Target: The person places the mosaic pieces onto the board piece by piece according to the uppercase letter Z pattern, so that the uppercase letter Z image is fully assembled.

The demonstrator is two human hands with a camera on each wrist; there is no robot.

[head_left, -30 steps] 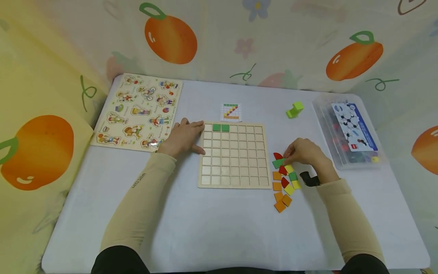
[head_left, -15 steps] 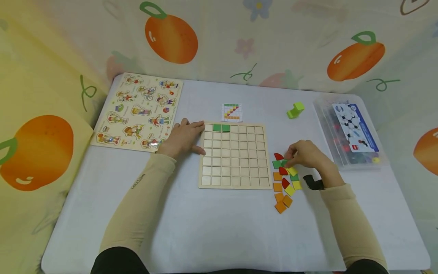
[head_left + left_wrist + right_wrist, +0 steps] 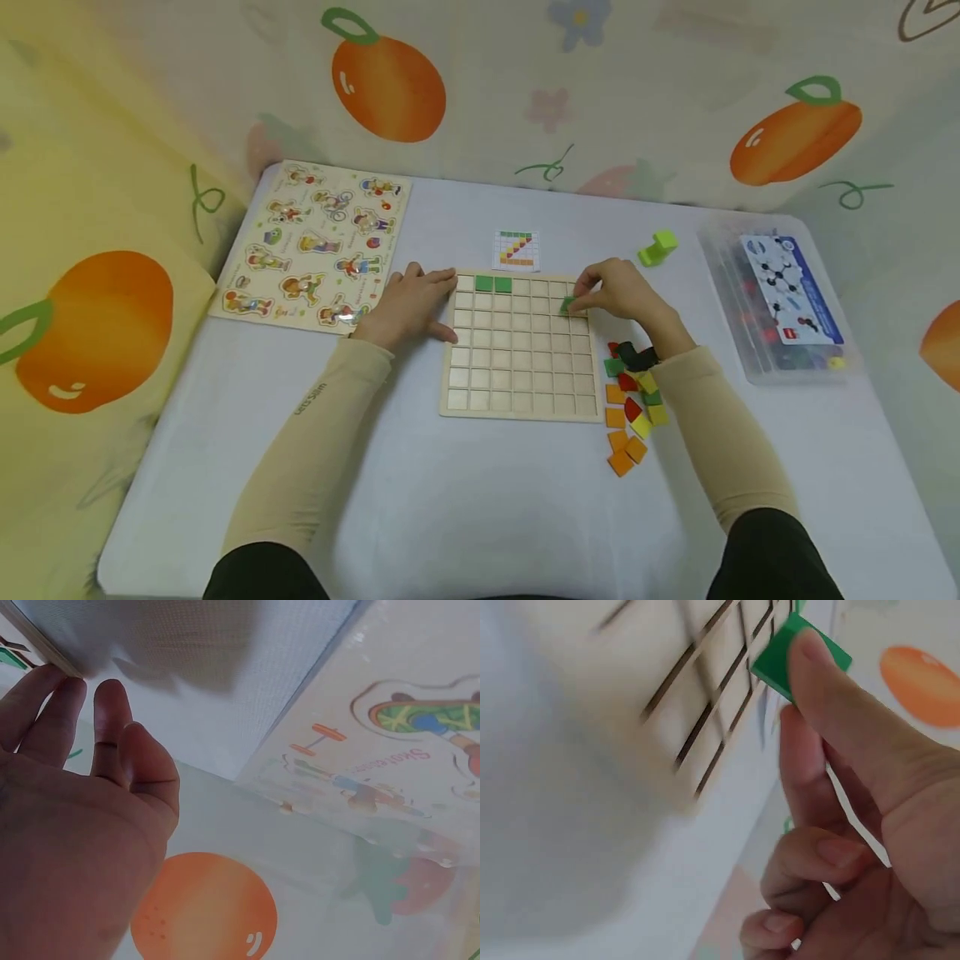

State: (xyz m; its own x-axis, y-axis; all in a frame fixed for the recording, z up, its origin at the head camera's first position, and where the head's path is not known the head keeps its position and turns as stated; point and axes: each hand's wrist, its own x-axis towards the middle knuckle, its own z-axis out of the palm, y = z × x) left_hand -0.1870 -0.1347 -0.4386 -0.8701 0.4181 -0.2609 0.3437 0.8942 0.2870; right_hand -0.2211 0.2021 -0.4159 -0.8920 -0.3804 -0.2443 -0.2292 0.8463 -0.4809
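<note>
My right hand (image 3: 622,292) pinches a green square tile (image 3: 780,660) between thumb and finger, over the upper right of a wooden grid board (image 3: 521,350). In the right wrist view the tile is tilted close to the grid. Two green tiles (image 3: 493,285) sit side by side in the board's top row. My left hand (image 3: 408,308) touches the board's left edge with its fingers extended; in the left wrist view the fingertips (image 3: 71,682) meet that edge. Above the board lies a small pattern card (image 3: 516,250) showing a coloured Z shape.
Loose orange, red, yellow and green tiles (image 3: 615,417) lie right of the board. A picture puzzle board (image 3: 318,250) is at the back left. A lime-green block piece (image 3: 658,248) stands behind the right hand, and a clear lidded box (image 3: 772,300) sits at the right.
My right hand has lifted a green tile from the loose pile and carried it left and away from me, over the board. The left hand stays at the board's edge.
</note>
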